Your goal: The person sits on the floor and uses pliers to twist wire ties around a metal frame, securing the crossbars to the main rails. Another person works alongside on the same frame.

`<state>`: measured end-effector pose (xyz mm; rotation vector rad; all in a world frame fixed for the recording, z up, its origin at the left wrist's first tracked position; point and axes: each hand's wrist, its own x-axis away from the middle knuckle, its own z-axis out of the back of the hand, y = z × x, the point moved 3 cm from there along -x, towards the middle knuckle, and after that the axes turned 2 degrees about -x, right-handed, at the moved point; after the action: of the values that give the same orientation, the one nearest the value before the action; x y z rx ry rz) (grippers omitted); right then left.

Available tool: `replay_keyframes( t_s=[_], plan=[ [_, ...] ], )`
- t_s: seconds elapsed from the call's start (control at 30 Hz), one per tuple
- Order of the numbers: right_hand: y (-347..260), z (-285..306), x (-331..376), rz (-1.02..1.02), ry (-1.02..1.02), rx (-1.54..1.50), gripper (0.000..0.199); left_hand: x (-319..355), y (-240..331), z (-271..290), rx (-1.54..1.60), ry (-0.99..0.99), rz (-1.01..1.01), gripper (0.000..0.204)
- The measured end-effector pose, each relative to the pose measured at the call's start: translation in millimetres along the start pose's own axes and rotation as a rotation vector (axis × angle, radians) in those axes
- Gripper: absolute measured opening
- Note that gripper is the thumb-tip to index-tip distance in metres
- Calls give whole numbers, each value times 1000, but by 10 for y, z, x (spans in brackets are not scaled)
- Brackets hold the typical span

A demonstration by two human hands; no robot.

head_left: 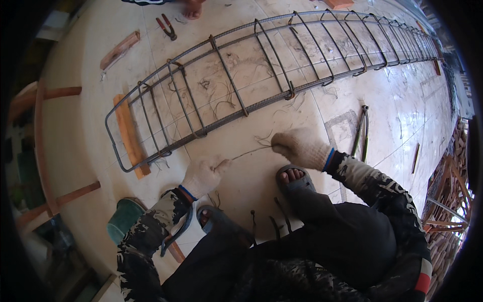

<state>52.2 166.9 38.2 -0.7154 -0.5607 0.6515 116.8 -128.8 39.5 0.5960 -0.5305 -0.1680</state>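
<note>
Left hand [201, 177], off-white glove, thumb and fingers pinching one end of a thin wire [249, 152]; right hand [301, 148], same glove type, fingers curled together around the other end. Wire runs between them, slanting up to the right, above the tiled floor [251, 183] and in front of a long steel bar cage [266, 103]. Neither hand touches the cage. Cage lies diagonally, near end resting across a wooden block [132, 141]. Loose wire bits scattered under and around it. Dark-handled pliers [358, 133] on floor right of right hand; red-handled pliers [172, 35] beyond the cage, upper left, near another person's foot [192, 9]. Green bucket [123, 221] beside left forearm. Wearer's sandaled right foot [294, 177] just below right hand.
</note>
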Motion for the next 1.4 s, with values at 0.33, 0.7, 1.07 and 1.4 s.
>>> replay_keyframes(
  t_s=[0.33,0.7,1.07,1.4],
  plan=[
    [250,-273,144,-110,-163,-59,24,-41,-39,-244,4,-17,-91,39],
    [256,168,26,-64,-124,282,26,-249,-94,-88,205,-179,69,40],
    [-464,-158,-106,-334,-367,139,26,-570,393,-57,194,-395,-47,39],
    [86,-664,-45,-540,-61,-669,21,-775,-5,620,-27,449,70,43]
  ],
)
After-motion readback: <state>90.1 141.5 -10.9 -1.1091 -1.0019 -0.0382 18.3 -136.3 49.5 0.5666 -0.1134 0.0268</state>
